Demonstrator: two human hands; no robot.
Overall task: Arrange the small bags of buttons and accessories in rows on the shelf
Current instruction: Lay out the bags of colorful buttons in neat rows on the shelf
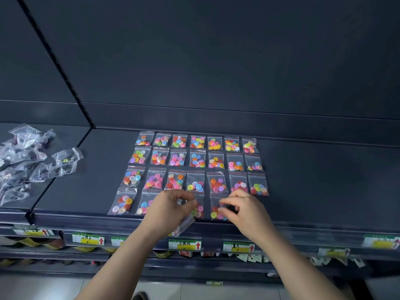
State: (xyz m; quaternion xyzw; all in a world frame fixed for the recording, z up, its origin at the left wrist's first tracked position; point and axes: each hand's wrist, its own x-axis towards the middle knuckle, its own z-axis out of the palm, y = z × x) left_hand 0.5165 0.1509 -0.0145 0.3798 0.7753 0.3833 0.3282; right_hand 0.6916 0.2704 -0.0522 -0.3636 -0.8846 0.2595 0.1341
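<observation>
- Shelf: dark grey board; all places below are given relative to its front edge.
- Button bags: small clear zip bags of coloured buttons, laid flat in a grid. Three full rows of seven lie behind a fourth, incomplete row that runs just inside the front edge.
- Left hand: over the middle of the front row, fingers curled and pinched on a clear bag whose lower end hangs past the front edge.
- Right hand: just right of the left hand, fingertips bent together on a front-row bag; whether they grip or merely press it cannot be told.
- Loose pile of bags: clear bags with darker contents, heaped far left on the neighbouring shelf section.
- Price labels: green-and-yellow tags with red arrows, mounted below the front edge.
</observation>
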